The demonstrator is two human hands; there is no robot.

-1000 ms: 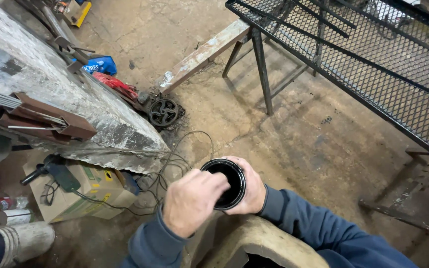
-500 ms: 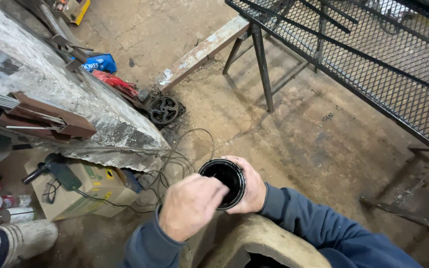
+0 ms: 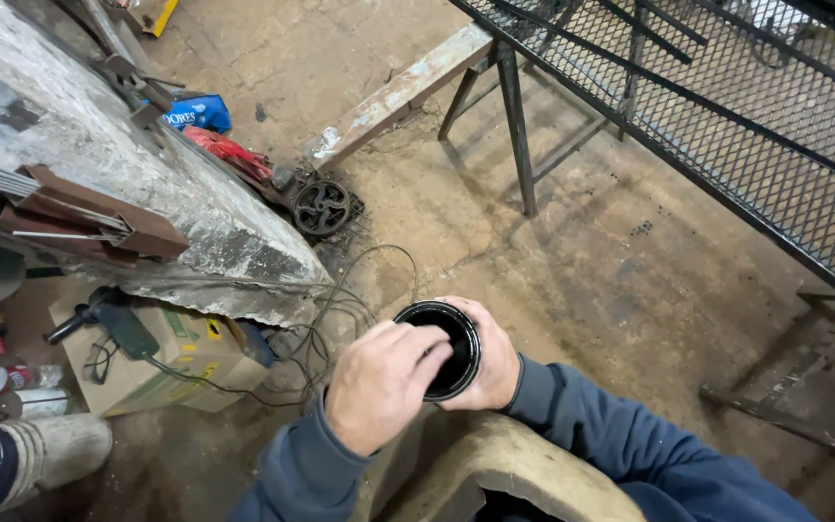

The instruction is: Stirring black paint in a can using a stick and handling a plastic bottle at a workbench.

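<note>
My right hand wraps around a round black can with an open, dark inside, holding it low in the middle of the head view. My left hand covers the can's near left rim, its fingers reaching over the opening; whether they hold something small is hidden. Both forearms wear dark blue sleeves. Below the hands lies a worn tan curved surface.
A worn grey slab bench with rusty metal profiles fills the left. Under it sit a cardboard box, a power tool and tangled wire. A black mesh frame on steel legs stands right; a small black wheel lies on the dirt floor.
My hands and the can stay nearly in place; my left fingers have shifted slightly over the rim. The view has drifted a little.
</note>
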